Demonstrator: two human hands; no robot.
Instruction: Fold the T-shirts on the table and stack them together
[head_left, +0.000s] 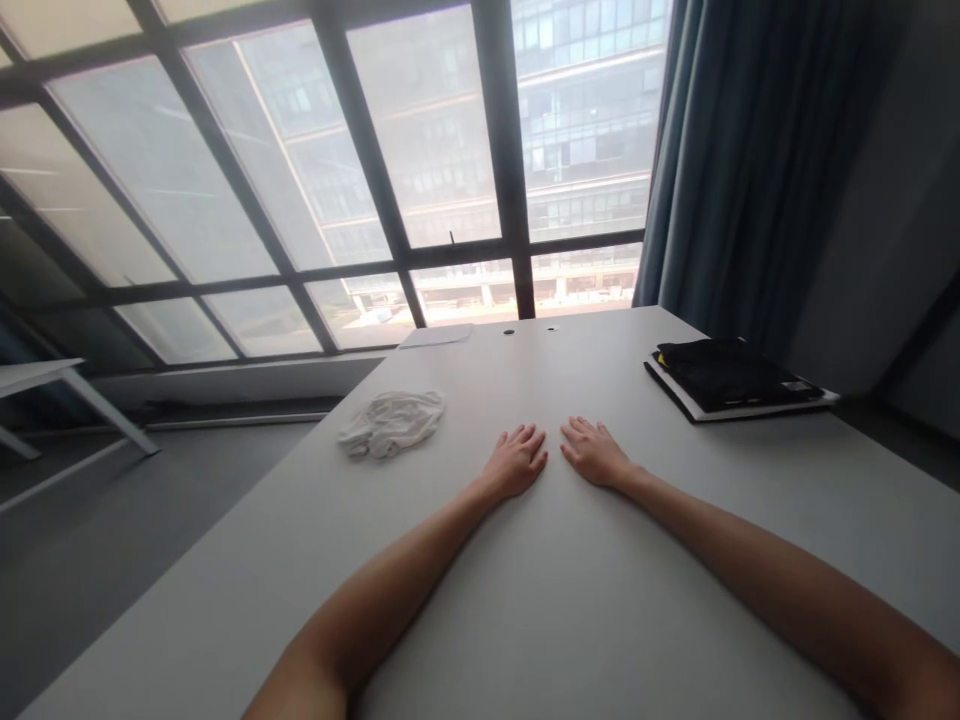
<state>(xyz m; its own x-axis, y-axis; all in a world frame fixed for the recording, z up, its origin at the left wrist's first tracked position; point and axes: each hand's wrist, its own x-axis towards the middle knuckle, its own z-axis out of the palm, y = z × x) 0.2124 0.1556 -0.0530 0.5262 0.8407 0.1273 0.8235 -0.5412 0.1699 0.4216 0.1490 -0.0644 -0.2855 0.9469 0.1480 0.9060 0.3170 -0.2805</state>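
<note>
My left hand (516, 461) lies palm down on the white table (525, 590), its fingers stretched forward and holding nothing. Just to its right, with a small gap between, my right hand (592, 451) rests flat on the same surface, fingers apart and nothing under them that I can see. A crumpled white cloth (393, 424) sits to the left of my left hand, apart from it. Off to the right of my right hand is a folded black cloth item (731, 372), lying on a flat white and black stack (701, 410).
Near the table's far edge lies a white sheet (436, 337), with a dark round spot (508, 332) to its right. Beyond stand large framed windows (442, 130) and a blue curtain (720, 180). Another white table (45, 375) stands at the far left.
</note>
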